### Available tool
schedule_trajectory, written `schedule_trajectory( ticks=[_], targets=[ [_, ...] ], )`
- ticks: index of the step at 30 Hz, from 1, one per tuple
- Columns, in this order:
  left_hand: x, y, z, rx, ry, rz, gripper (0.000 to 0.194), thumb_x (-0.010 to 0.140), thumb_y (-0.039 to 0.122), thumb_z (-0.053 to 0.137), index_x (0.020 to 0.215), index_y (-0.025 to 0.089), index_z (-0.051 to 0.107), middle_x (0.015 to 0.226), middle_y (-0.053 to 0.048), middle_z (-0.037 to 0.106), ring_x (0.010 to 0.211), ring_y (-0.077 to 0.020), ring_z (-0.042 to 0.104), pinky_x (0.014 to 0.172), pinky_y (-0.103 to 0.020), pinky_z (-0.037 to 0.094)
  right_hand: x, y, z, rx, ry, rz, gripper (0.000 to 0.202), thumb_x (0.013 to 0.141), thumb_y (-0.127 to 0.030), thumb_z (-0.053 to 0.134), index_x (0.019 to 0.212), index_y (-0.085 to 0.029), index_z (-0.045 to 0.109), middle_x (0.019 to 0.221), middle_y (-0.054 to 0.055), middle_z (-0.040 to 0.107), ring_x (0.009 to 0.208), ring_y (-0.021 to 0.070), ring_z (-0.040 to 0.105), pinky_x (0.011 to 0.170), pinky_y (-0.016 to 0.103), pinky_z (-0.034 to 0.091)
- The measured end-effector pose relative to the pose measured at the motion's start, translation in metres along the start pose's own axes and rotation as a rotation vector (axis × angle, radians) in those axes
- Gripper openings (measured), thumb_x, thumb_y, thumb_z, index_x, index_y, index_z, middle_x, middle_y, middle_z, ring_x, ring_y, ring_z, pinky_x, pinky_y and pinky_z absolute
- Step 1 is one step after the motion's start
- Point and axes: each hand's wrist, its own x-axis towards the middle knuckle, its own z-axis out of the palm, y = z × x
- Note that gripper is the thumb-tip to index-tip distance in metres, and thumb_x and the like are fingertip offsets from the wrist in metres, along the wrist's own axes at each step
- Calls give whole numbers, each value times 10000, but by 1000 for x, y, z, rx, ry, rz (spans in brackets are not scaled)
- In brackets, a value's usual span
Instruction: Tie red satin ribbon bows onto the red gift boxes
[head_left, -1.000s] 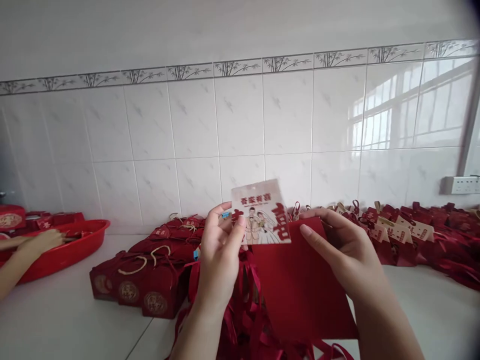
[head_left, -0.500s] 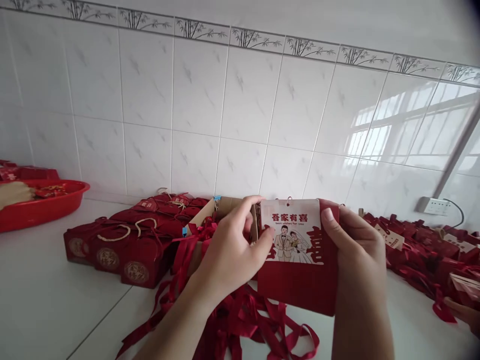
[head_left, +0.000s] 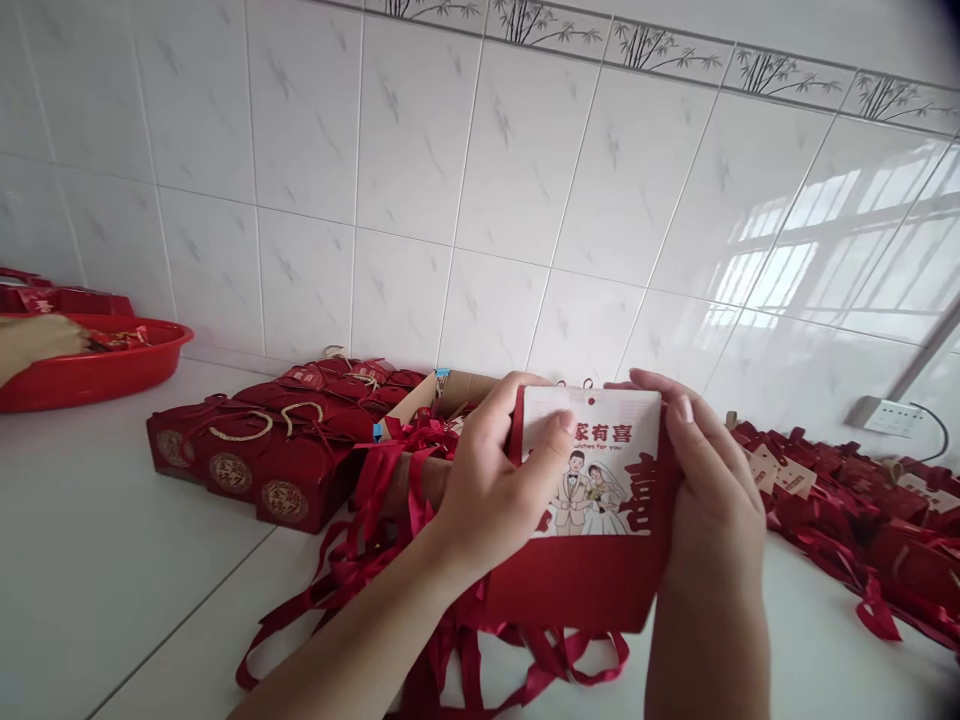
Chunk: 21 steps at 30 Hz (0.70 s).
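Observation:
Between my two hands is a red gift box [head_left: 570, 590], held up just above the table. A white card [head_left: 600, 500] printed with a bride and groom and red characters lies flat on its front, with a small punched hole at its top edge. My left hand [head_left: 502, 470] grips the left side, its thumb pressing on the card and its fingers hidden behind. The right side is in my right hand [head_left: 709, 470], thumb in front and fingers around the back edge. Loose red ribbons [head_left: 450, 650] spread below the box on the table.
Finished-looking red boxes with rope handles [head_left: 285, 450] stand at left, beside an open cardboard box [head_left: 409, 400]. Farther left, a sleeve reaches over a red basin [head_left: 112, 375]. More red boxes with ribbons and tags [head_left: 847, 500] line the right. A tiled wall [head_left: 397, 290] bounds the back.
My left hand has shifted onto the card, its thumb now covering the upper-left print. The right thumb has slid off the card toward the edge. The camera view has tilted slightly down and left.

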Motion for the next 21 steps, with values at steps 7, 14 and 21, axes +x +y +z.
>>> schedule_trajectory(
  ticks=[7, 14, 21],
  targets=[
    [7, -4, -7, -153, -23, -221, 135, 787, 280, 668, 760, 188, 573, 648, 22, 565, 583, -110, 539, 549, -225, 472, -4, -2, 12, -48, -51, -5, 225, 918, -478, 489, 1028, -287, 533, 986, 62, 656, 824, 214, 680, 560, 308, 544],
    [4, -4, -1, -68, 13, -153, 86, 808, 236, 613, 787, 207, 535, 557, 64, 497, 477, -72, 457, 446, -167, 401, -3, -4, 10, 49, -50, 26, 197, 864, -352, 593, 1025, -305, 488, 874, 30, 630, 736, 205, 662, 567, 326, 555],
    [4, -5, 0, -33, 22, -157, 115, 799, 261, 616, 884, 215, 553, 699, 19, 605, 574, -114, 557, 510, -214, 463, -2, -4, 10, 44, -44, 18, 156, 846, -350, 592, 951, -288, 495, 903, 35, 629, 720, 204, 652, 584, 340, 549]
  ],
)
